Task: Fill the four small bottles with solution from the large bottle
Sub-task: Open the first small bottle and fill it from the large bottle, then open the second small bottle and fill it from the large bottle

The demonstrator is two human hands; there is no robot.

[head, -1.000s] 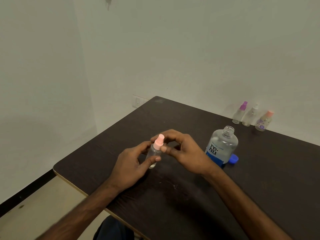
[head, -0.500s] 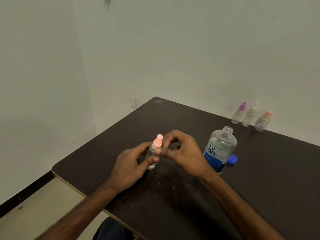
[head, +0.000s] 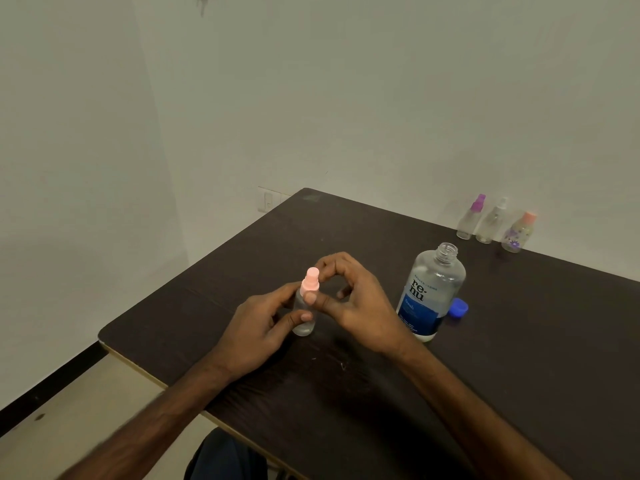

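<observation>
The left hand (head: pixel 258 327) is gripping the small bottle (head: pixel 304 318) upright while the right hand (head: pixel 356 304) is pinching its pink cap (head: pixel 310 280) — the large bottle (head: pixel 427 294) (uncapped) is standing just beyond the right hand.

A dark brown desk (head: pixel 519 341) with a pale edge stands in the corner of a room, its far side against a plain off-white wall (head: pixel 346 98). A few faint white scratches (head: pixel 343 366) mark its top. A white switch plate (head: pixel 268 199) sits on the wall just beyond the desk's far corner. A dark smudge (head: pixel 202 1) shows high on the wall. Left of the desk lies a beige floor (head: pixel 69 393), edged by black skirting (head: pixel 45 389), with a small dark spot (head: pixel 39 417) on it.
</observation>
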